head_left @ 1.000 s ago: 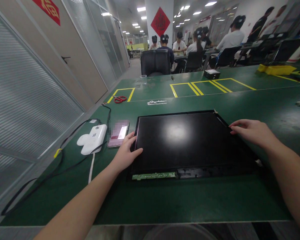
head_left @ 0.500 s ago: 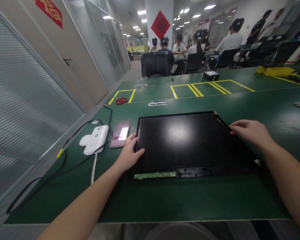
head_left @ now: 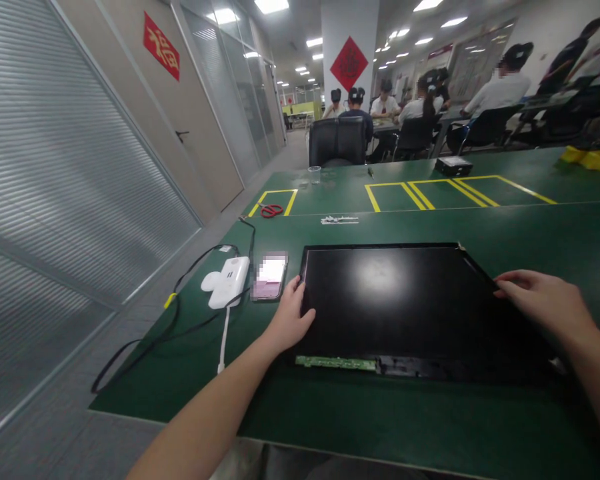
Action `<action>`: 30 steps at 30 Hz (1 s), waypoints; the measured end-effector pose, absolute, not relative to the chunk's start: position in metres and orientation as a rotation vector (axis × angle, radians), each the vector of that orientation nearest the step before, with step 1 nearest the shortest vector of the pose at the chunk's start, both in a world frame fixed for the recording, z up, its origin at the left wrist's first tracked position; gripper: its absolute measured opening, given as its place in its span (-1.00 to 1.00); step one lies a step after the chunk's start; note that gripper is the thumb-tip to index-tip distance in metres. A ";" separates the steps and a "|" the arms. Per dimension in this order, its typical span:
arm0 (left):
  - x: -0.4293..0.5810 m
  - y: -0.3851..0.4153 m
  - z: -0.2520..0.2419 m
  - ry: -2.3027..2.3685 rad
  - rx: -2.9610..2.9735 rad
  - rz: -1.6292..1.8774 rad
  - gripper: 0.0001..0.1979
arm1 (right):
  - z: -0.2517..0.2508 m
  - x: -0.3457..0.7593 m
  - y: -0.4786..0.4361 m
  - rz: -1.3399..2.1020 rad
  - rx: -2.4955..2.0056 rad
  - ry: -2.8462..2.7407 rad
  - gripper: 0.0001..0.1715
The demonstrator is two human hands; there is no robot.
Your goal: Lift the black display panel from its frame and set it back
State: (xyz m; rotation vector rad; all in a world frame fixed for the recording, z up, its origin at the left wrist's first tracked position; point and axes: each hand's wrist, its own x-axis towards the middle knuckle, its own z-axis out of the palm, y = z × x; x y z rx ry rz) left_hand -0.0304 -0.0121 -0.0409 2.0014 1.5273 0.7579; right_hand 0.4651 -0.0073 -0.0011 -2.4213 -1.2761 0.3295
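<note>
A flat black display panel (head_left: 395,307) lies face up on the green table in front of me. A thin green circuit board (head_left: 335,363) runs along the left part of its near edge. My left hand (head_left: 293,317) grips the panel's left edge, thumb over the top surface and fingers at the side. On the right edge, toward the far corner, my right hand (head_left: 545,300) pinches the frame between thumb and fingers. A small pale piece (head_left: 559,365) shows near the right front corner, partly hidden by my right forearm.
Left of the panel lie a phone (head_left: 270,275), a white power strip (head_left: 230,283) and a black cable (head_left: 130,343). Beyond are red-handled scissors (head_left: 271,211), white strips (head_left: 339,220), a clear cup (head_left: 315,175) and a black box (head_left: 453,165). People sit farther back.
My view has turned to the left, so the table and everything on it appear farther right and slightly lower. Both hands keep the same hold on the panel's edges.
</note>
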 end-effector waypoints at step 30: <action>-0.063 -0.082 -0.032 1.713 1.784 0.917 -0.51 | -0.032 0.504 -0.025 0.536 -1.896 -1.355 -0.47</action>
